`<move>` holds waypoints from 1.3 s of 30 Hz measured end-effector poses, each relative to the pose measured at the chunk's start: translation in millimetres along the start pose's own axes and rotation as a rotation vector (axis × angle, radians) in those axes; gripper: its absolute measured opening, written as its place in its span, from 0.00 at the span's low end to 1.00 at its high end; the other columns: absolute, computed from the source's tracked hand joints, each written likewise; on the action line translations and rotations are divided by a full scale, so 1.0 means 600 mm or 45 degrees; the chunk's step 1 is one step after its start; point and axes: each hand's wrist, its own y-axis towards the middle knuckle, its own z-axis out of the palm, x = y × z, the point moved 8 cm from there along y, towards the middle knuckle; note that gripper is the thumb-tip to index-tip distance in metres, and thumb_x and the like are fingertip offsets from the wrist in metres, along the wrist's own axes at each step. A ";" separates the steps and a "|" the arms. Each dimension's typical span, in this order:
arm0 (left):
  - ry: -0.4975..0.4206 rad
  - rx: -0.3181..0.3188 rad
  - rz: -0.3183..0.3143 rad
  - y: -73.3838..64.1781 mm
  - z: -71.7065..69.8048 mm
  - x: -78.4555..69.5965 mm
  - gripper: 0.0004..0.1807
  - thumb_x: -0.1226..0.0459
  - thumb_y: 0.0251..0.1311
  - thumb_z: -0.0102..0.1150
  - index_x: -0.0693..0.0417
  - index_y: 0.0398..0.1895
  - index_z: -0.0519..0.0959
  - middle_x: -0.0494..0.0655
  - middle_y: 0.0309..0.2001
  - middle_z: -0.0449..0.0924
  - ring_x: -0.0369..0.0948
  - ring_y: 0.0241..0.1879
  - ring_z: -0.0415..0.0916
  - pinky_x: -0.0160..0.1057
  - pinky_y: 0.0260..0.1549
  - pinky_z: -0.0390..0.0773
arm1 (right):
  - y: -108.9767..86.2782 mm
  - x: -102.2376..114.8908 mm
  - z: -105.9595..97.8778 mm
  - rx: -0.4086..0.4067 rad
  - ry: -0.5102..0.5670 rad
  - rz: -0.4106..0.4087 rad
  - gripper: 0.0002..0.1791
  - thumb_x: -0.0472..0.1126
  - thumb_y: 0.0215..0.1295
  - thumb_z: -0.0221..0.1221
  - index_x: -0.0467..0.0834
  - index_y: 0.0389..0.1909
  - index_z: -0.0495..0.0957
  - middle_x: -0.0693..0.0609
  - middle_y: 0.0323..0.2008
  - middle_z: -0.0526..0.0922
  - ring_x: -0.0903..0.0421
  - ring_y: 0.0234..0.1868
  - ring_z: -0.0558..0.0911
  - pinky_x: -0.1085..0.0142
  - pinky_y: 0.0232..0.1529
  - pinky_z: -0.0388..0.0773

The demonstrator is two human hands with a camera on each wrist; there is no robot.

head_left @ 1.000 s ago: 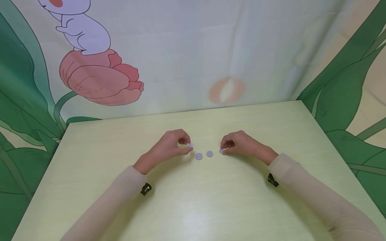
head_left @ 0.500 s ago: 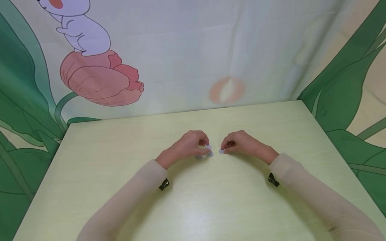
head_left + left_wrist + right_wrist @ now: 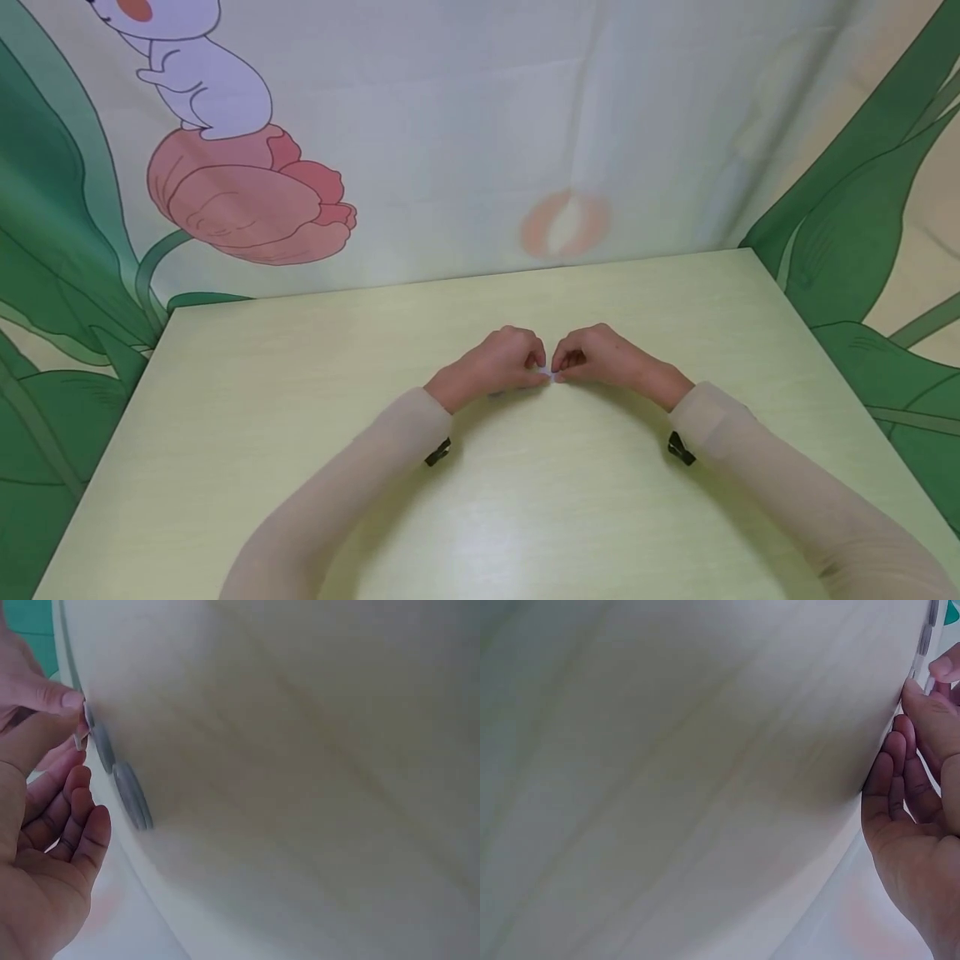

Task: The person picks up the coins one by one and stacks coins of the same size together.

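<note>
My left hand (image 3: pixel 498 362) pinches a small, pale round disc (image 3: pixel 79 740) between thumb and fingertips, its edge showing in the left wrist view. Fingertip to fingertip with it, my right hand (image 3: pixel 600 357) pinches another pale disc (image 3: pixel 88 714) at the table surface. In the left wrist view, a grey disc (image 3: pixel 103 748) lies beside that one, and a thicker one, seemingly two layers (image 3: pixel 133 796), lies nearer the camera. From the head, the left hand mostly covers these lying discs. The fingers of both hands hide much of the held discs.
The pale wooden table (image 3: pixel 480 517) ends at a straight back edge against a printed cloth (image 3: pixel 450 125) with a rabbit, flower and leaves. Black clips (image 3: pixel 680 448) hang under both sleeves.
My left hand has moved right with its disc, passing over the two lying discs, until it meets the right hand. The right hand has stayed at its disc.
</note>
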 end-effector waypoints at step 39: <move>-0.021 -0.036 -0.057 -0.009 -0.006 0.015 0.14 0.56 0.64 0.70 0.58 0.42 0.82 0.45 0.38 0.80 0.40 0.37 0.76 0.35 0.40 0.77 | 0.005 0.003 -0.001 0.043 -0.188 -0.006 0.04 0.31 0.62 0.67 0.43 0.32 0.85 0.56 0.31 0.84 0.62 0.33 0.78 0.66 0.40 0.79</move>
